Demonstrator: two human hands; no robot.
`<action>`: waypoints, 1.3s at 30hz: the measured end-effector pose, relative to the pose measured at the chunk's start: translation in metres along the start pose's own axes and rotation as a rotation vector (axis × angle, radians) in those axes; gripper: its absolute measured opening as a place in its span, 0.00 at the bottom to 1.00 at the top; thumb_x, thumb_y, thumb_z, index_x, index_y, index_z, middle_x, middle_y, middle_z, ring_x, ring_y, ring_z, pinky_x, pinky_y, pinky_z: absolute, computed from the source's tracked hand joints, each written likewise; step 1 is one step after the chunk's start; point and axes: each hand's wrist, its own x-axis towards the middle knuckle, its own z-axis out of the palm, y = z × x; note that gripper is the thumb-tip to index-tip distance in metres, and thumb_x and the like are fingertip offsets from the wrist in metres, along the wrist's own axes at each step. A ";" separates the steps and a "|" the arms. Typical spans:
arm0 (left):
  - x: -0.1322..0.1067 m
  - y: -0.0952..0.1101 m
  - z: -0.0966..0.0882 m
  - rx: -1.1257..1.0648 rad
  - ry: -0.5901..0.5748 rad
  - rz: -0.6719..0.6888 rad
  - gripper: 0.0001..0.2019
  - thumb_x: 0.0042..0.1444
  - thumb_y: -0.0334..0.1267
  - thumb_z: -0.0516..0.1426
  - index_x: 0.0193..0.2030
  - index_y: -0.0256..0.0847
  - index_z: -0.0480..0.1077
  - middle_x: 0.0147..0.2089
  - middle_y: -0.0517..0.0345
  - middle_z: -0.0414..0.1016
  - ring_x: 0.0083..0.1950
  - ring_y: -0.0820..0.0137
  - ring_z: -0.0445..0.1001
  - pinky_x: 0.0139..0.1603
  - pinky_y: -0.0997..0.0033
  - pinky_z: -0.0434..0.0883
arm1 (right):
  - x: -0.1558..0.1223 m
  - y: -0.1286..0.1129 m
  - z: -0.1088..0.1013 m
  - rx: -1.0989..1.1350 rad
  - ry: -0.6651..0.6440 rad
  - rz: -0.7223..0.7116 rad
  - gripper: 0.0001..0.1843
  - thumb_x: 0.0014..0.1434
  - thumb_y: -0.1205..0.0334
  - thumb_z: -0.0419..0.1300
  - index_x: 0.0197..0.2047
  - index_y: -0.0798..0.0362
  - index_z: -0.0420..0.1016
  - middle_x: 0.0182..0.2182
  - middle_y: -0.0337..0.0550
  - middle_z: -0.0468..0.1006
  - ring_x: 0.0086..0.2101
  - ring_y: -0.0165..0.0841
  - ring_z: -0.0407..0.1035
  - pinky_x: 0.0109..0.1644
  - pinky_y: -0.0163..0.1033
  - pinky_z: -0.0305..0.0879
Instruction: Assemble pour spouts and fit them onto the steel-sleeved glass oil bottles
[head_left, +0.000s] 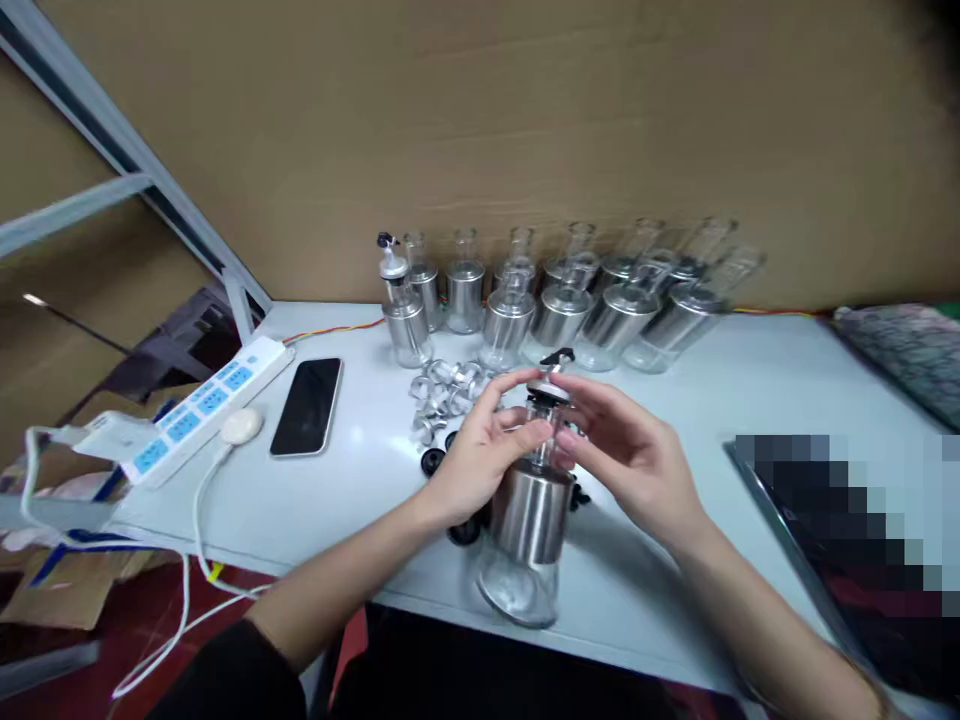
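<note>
Glass bottle (519, 580), smooth metal band (532, 510); hands (480, 450) round slim neck (541, 450).

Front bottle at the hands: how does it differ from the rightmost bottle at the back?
The front bottle has a pale fitting with a black tip; the rightmost bottle has a bare glass neck. The left hand and right hand hold the front bottle's neck; no hand touches the rightmost bottle. Both are clear glass with metallic sleeves.

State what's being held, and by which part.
The metal-sleeved glass bottle, held around its neck and fitted top by the left grip and right grip together.
</note>
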 end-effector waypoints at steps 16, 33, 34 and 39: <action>-0.003 0.002 0.004 0.005 0.021 -0.026 0.26 0.48 0.43 0.66 0.50 0.43 0.60 0.32 0.64 0.72 0.26 0.71 0.77 0.28 0.74 0.75 | 0.011 0.000 -0.002 0.155 0.015 0.123 0.17 0.52 0.61 0.69 0.46 0.40 0.79 0.43 0.38 0.81 0.31 0.30 0.75 0.30 0.33 0.75; -0.005 0.003 0.007 0.044 0.010 -0.021 0.24 0.47 0.46 0.67 0.43 0.42 0.59 0.31 0.64 0.72 0.26 0.72 0.77 0.28 0.73 0.76 | 0.013 0.003 -0.012 0.066 -0.032 0.098 0.14 0.49 0.57 0.71 0.42 0.38 0.81 0.36 0.37 0.80 0.36 0.33 0.75 0.37 0.36 0.74; -0.005 0.003 0.008 0.046 0.010 -0.022 0.24 0.47 0.46 0.67 0.43 0.42 0.59 0.30 0.64 0.72 0.26 0.72 0.77 0.29 0.73 0.76 | 0.013 0.003 -0.013 0.072 -0.035 0.098 0.14 0.49 0.56 0.71 0.42 0.38 0.81 0.36 0.38 0.80 0.35 0.33 0.75 0.36 0.36 0.74; -0.005 0.002 0.008 0.043 0.019 -0.029 0.23 0.47 0.46 0.67 0.41 0.42 0.59 0.29 0.65 0.72 0.25 0.73 0.76 0.28 0.74 0.75 | 0.013 0.005 -0.013 0.099 -0.047 0.101 0.12 0.50 0.57 0.70 0.40 0.39 0.82 0.36 0.39 0.80 0.34 0.32 0.75 0.34 0.35 0.74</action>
